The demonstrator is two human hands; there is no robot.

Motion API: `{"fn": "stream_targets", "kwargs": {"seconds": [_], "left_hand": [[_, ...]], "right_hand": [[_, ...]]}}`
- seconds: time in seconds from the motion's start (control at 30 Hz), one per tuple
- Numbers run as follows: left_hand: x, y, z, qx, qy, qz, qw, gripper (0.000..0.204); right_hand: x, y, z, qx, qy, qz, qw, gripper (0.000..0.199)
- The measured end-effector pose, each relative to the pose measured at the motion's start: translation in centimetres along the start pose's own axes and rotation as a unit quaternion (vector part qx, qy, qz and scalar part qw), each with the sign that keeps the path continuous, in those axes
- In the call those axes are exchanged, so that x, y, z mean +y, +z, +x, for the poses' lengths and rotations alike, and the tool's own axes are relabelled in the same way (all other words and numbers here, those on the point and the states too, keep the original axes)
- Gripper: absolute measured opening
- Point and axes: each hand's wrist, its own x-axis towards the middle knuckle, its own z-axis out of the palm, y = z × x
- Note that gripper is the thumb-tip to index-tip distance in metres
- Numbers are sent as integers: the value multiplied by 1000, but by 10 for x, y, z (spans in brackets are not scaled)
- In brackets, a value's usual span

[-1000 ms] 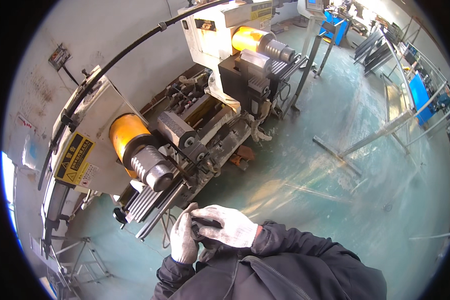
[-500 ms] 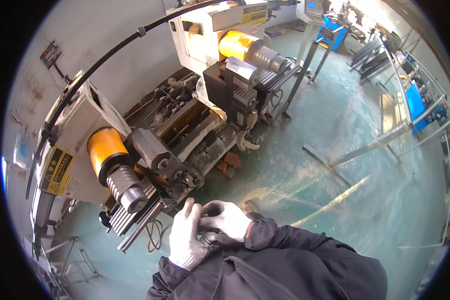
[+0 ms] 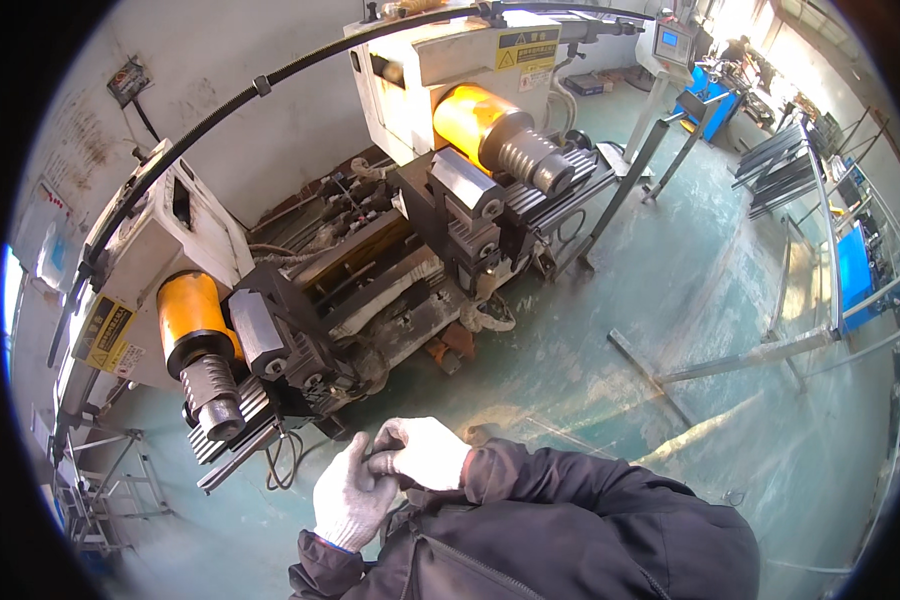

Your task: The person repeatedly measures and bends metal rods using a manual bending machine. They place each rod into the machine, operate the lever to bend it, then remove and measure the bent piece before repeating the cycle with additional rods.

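Observation:
Both my hands wear white knit gloves with grey palms and meet in front of my dark zipped jacket [image 3: 570, 540]. My left hand [image 3: 355, 495] points upward, fingers bent and pressed together toward the other hand. Curled over from the right, my right hand [image 3: 425, 452] has its fingertips against the left fingers. Both are closed; whatever lies between them, if anything, is hidden by the gloves. Beyond them stands a two-headed machine, nearest with its left orange motor [image 3: 192, 305] and a dark clamp block [image 3: 260, 335]. Neither hand touches the machine.
A second orange motor [image 3: 475, 118] sits on the right machine head. A black corrugated hose [image 3: 215, 118] arches over both heads. Right of me, a metal frame [image 3: 750, 368] stands on the green floor [image 3: 570, 330]. A control box [image 3: 673, 42] stands at the back.
My view has shifted, so the machine and the frame sit differently in the picture. My hands stay together, with the right fingers now curled closer against the left ones.

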Motion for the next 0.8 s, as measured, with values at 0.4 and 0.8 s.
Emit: {"fn": "stream_targets", "kwargs": {"seconds": [0.4, 0.8], "left_hand": [[-14, -68, -22, 119, -129, -164, 971, 62], [-3, -36, -14, 37, -83, -204, 975, 93]], "right_hand": [[-38, -38, 9, 82, -206, -101, 970, 23], [-19, 31, 4, -39, -83, -22, 996, 28]]}}
